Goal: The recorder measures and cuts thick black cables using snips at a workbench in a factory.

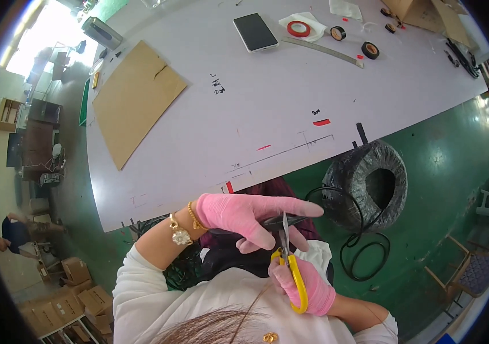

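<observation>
My left hand, in a pink glove, is closed on a black length of cable or similar dark piece, its index finger stretched along it to the right. My right hand, also gloved in pink, grips scissors by their yellow handles. The scissor blades point up, away from my body, and reach the black piece just beside my left fingers. One blade shows in front of the piece; whether the blades touch it I cannot tell. Both hands are over my lap, just off the table's near edge.
The white table carries a brown cardboard sheet, a phone, a steel ruler, red tape and black tape rolls. A plastic-wrapped coil with loose black cable stands on the green floor at right.
</observation>
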{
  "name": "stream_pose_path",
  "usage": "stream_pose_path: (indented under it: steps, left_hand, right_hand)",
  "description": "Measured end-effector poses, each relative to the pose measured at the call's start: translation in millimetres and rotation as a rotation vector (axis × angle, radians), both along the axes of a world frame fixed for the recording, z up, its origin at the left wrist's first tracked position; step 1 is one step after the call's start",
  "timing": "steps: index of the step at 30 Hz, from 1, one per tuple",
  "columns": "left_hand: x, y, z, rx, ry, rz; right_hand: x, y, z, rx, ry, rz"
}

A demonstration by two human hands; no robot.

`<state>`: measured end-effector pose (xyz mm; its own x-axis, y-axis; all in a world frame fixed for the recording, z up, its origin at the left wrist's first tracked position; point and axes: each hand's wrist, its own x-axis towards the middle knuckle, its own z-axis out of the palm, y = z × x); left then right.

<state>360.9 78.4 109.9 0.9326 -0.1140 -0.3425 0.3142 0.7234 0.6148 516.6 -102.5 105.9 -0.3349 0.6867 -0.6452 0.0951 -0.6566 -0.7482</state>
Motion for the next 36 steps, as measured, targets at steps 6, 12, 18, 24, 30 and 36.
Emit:
stream_pose_path:
  steps: [6, 12, 18, 24, 30, 36]
  left_hand:
    - [18, -10, -24, -0.08, -0.205, 0.023]
    - [18, -14, -38, -0.055, -0.241, 0.11]
    - [14, -5, -16, -0.063, -0.124, 0.172]
    - [3, -15, -9, 0.027, -0.057, 0.181]
    - [1, -26, 26, 0.127, -0.095, 0.314]
    - [-30, -48, 15, 0.377, -0.112, 0.4]
  right_hand:
    - [0, -18, -10, 0.004, 0.181, -0.176]
    - [9, 6, 21, -0.092, 0.079, -0.092]
    - [35, -29, -21, -0.058, 0.008, -0.14]
    - [41, 30, -24, 0.819, -0.555, -0.417]
    - [29, 40, -52, 0.33, 0.12, -0.58]
    - [16, 49, -50, 0.94, -0.033, -0.47]
